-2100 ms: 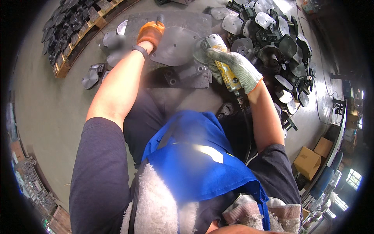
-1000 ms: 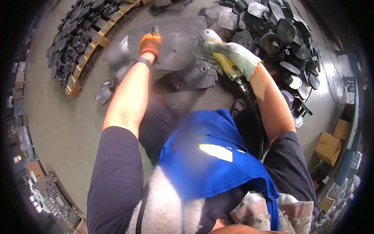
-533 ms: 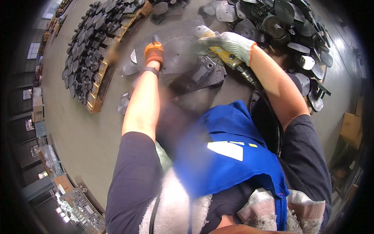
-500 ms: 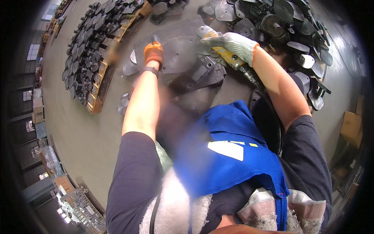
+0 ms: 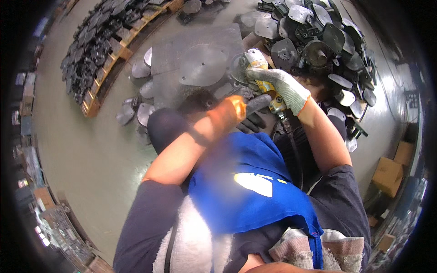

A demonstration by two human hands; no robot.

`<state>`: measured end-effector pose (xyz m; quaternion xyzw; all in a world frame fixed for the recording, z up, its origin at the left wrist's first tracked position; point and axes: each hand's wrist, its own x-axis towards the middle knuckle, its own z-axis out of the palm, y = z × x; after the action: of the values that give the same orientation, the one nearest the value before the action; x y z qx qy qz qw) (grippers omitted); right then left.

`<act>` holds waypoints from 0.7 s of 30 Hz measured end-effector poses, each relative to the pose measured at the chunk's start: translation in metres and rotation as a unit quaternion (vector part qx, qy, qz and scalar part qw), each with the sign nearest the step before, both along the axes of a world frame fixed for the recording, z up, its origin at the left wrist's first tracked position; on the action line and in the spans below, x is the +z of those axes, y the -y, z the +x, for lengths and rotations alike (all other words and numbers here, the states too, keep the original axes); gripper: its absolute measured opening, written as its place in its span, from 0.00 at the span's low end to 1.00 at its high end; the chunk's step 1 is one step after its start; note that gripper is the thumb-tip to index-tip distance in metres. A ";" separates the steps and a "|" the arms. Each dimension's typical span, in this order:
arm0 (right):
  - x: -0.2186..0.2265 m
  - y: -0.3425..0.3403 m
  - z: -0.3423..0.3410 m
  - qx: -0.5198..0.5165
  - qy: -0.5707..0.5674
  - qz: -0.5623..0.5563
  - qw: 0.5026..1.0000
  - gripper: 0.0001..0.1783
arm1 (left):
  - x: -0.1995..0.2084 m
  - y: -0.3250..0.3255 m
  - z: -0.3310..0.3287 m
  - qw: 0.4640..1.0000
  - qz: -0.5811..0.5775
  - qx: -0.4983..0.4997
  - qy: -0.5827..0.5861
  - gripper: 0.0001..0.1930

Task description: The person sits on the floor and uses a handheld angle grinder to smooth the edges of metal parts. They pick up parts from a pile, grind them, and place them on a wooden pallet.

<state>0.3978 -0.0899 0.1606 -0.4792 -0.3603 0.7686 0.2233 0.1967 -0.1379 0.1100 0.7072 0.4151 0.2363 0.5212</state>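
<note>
The grey floor (image 5: 91, 154) spreads under everything. On it, at the upper left, a wooden pallet (image 5: 91, 107) bears dark metal parts; at the upper right lies a heap (image 5: 334, 38) of similar parts. Between them stands the dark surface (image 5: 165, 57), before the person's blue apron (image 5: 273, 214). The plate (image 5: 202, 70), rounded and drilled, lies flat on that surface. The right hand (image 5: 283, 86), in a pale knit glove, has its fingers wrapped around the yellow grinder (image 5: 264, 85) just beside the plate. The left hand (image 5: 245, 106), in an orange-and-dark glove, is blurred, its fingers apart and directed at the grinder's rear; whether they touch it cannot be told. The grinder's disc (image 5: 238, 68) is at the plate's right edge, contact unclear.
</note>
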 end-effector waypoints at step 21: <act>-0.019 -0.016 -0.041 -0.009 0.056 -0.027 0.998 0.13 | -0.037 0.009 0.029 0.909 0.252 -0.047 -0.329 0.27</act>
<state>0.3571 -0.0742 0.1421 -0.5308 -0.3473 0.7476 0.1968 0.2253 -0.1471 0.0730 0.8711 0.4564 0.0622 0.1703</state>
